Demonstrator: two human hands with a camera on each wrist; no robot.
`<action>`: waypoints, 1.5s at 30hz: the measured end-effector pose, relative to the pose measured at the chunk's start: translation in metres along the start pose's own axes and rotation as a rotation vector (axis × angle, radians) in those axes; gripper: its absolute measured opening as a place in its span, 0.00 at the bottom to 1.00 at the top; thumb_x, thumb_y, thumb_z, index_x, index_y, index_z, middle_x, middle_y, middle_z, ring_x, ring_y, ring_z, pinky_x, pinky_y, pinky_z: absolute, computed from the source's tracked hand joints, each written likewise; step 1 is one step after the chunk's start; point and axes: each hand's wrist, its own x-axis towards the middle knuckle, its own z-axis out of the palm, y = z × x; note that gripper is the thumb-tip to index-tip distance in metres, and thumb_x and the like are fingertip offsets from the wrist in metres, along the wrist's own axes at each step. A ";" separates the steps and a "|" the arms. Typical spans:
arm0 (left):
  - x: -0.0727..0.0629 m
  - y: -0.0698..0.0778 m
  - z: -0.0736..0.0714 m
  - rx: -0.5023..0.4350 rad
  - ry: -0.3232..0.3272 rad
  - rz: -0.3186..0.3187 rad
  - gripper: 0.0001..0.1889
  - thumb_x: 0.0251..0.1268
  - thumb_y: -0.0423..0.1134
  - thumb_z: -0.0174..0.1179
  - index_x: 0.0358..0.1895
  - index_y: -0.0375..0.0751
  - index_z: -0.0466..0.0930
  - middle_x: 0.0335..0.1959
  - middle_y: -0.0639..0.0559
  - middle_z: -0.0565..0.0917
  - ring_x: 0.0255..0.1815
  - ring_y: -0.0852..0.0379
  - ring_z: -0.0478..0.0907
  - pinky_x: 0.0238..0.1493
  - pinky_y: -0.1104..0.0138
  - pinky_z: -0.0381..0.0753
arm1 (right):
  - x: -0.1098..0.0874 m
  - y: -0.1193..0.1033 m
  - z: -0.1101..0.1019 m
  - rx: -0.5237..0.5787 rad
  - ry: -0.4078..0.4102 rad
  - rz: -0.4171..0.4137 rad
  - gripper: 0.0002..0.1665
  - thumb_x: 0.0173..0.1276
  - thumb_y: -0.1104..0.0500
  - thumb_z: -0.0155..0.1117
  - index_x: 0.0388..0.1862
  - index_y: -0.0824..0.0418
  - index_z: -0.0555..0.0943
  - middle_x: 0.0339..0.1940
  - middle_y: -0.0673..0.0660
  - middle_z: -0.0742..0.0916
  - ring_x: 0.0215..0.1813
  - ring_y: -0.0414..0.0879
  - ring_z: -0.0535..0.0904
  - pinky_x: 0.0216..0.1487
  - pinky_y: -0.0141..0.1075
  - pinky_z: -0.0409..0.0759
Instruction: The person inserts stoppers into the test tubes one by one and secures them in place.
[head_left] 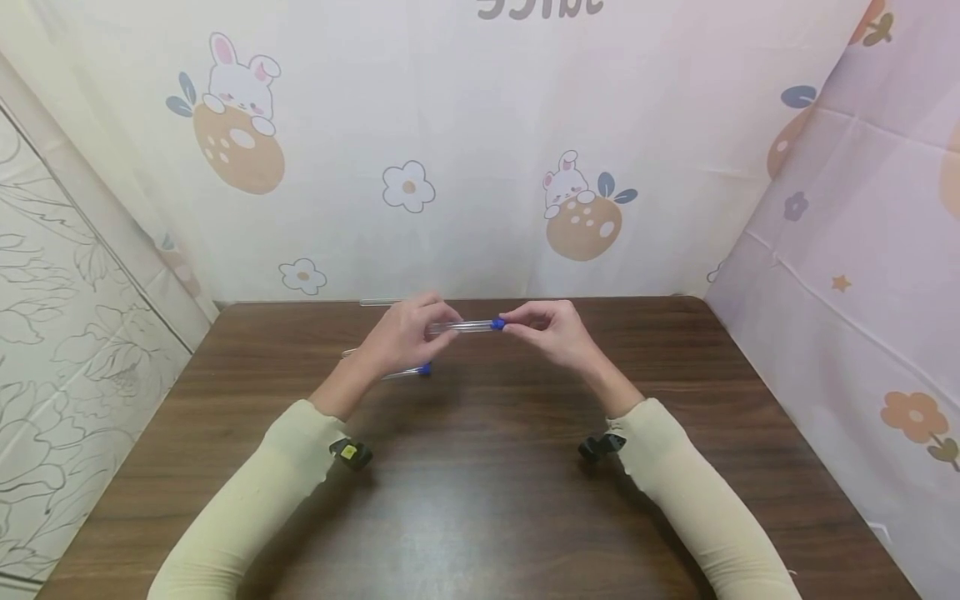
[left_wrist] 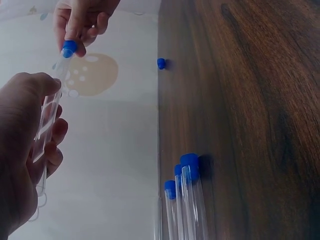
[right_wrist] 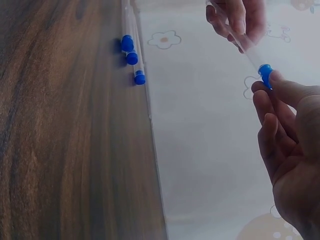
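My left hand (head_left: pixel 397 337) grips a clear test tube (head_left: pixel 472 326) between thumb and fingers, holding it raised above the table. At the tube's right end sits a blue cap (head_left: pixel 498 323), pinched by the thumb and fingertips of my right hand (head_left: pixel 558 335). In the left wrist view the cap's paler collar shows right at the tube's mouth. Several capped test tubes (left_wrist: pixel 194 200) lie side by side on the table below my left hand. The head view has them mostly hidden behind that hand and wrist.
A loose blue cap (left_wrist: pixel 161 63) rests near the table's back edge. Along that edge lies another clear tube (head_left: pixel 378 302). Behind the brown wooden table (head_left: pixel 465 500) hangs a printed curtain (head_left: pixel 480 108), with more curtain at the right side.
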 end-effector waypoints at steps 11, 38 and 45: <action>0.001 0.001 0.000 -0.002 -0.004 0.036 0.08 0.76 0.37 0.75 0.50 0.39 0.92 0.43 0.47 0.89 0.32 0.52 0.84 0.37 0.64 0.87 | -0.001 -0.001 -0.001 0.004 -0.004 -0.017 0.13 0.73 0.63 0.81 0.55 0.63 0.95 0.50 0.65 0.97 0.37 0.43 0.90 0.42 0.29 0.90; -0.003 -0.001 0.005 -0.028 0.026 0.058 0.05 0.74 0.33 0.75 0.47 0.37 0.93 0.42 0.46 0.89 0.30 0.49 0.85 0.36 0.66 0.85 | -0.001 0.009 0.008 0.137 -0.004 -0.043 0.07 0.72 0.72 0.78 0.47 0.73 0.93 0.52 0.74 0.95 0.44 0.36 0.94 0.46 0.27 0.91; -0.001 0.002 0.004 -0.045 0.025 0.043 0.06 0.74 0.33 0.75 0.48 0.36 0.92 0.42 0.45 0.90 0.30 0.55 0.82 0.35 0.67 0.85 | 0.000 0.008 0.010 0.171 0.009 -0.063 0.07 0.72 0.73 0.76 0.47 0.75 0.93 0.51 0.76 0.94 0.44 0.34 0.94 0.46 0.27 0.92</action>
